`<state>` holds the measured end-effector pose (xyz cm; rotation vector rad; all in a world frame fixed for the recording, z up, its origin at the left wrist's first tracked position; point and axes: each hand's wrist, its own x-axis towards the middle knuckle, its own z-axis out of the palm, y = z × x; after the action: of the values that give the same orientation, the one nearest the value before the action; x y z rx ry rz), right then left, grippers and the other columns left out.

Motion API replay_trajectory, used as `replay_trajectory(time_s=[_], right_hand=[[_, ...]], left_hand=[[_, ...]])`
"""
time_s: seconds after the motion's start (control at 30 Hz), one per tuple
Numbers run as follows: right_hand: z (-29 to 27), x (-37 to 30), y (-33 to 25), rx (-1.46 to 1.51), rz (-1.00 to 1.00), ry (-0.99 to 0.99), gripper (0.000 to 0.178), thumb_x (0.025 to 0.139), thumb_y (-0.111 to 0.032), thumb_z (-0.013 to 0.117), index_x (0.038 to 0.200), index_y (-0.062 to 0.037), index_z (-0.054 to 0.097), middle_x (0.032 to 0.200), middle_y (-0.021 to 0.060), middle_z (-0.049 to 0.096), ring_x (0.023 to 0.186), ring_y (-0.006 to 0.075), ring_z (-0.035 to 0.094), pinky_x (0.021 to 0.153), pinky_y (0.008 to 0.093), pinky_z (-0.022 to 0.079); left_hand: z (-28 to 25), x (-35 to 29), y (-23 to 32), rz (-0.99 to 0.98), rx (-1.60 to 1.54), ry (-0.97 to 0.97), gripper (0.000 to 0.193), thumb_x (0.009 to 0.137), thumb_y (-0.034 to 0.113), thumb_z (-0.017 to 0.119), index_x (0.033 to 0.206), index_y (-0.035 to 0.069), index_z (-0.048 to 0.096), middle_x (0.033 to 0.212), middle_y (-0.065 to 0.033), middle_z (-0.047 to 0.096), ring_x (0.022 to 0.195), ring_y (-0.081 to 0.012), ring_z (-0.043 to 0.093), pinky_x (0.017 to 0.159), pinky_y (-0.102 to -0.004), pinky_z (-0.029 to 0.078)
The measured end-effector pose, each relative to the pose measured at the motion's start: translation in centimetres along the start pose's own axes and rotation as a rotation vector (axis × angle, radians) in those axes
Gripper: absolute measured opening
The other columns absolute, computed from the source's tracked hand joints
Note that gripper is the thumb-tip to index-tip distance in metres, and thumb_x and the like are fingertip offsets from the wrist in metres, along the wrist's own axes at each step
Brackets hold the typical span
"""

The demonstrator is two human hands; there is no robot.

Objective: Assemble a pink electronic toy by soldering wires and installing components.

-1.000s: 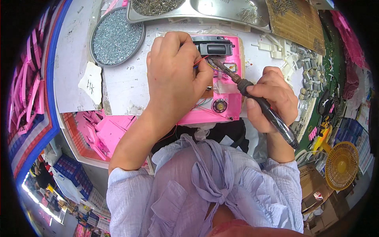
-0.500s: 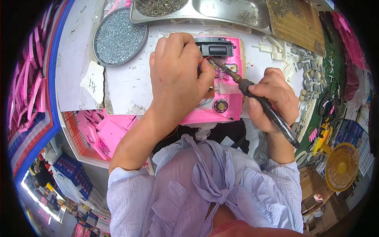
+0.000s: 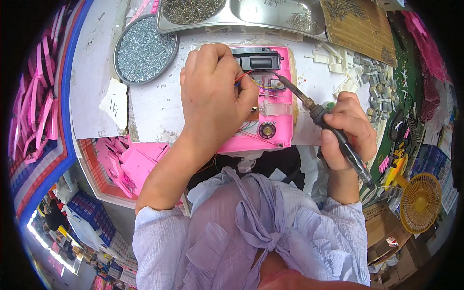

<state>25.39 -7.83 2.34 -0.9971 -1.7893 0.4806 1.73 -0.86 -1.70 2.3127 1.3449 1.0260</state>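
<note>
I have the soldering iron (image 3: 319, 115) wrapped in my right hand (image 3: 352, 128), slanting up-left to the pink housing (image 3: 284, 122); my left hand (image 3: 215, 87), nearer, curls over its left side, hold hidden from me.

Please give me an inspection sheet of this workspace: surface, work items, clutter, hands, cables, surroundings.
Surface: white worktop, smudged in places.
Work items: open pink housing with black part and round speaker-like part; soldering iron, tip over housing, contact unclear.
Clutter: round dish of silvery parts, metal tray, white plastic pieces.
Hands: left hand over housing's left side, grip hidden; right hand around iron.
Cables: red wire by left hand.
Surroundings: yellow fan at right; crate of pink parts at left.
</note>
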Motion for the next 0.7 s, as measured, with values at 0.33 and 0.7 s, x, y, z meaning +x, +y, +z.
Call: replay_trajectory(time_s=[0.33,0.7], right_hand=[[-0.3,-0.2,0.3,-0.01,-0.003,0.019,0.021,0.079,-0.002,0.074,0.098,0.0025,0.066,0.071,0.0106,0.064,0.058,0.023,0.055,0.063,0.0386,0.044],[-2.6,-1.7,0.3,-0.027,0.01,0.114,0.023,0.077,0.0,0.072,0.099,0.0039,0.066,0.071,0.0114,0.063,0.059,0.0229,0.056,0.065,0.0396,0.045]], left_hand=[[-0.1,0.0,0.1,-0.013,0.002,-0.01,0.015,0.071,0.007,0.072,0.08,0.003,0.061,0.102,-0.0113,0.058,0.091,-0.0312,0.055,0.079,-0.0431,0.043],[-2.3,0.4,3.1,0.243,-0.017,-0.177,0.02,0.071,0.015,0.077,0.089,0.014,0.07,0.108,-0.0029,0.062,0.099,-0.0229,0.058,0.087,-0.0431,0.04]])
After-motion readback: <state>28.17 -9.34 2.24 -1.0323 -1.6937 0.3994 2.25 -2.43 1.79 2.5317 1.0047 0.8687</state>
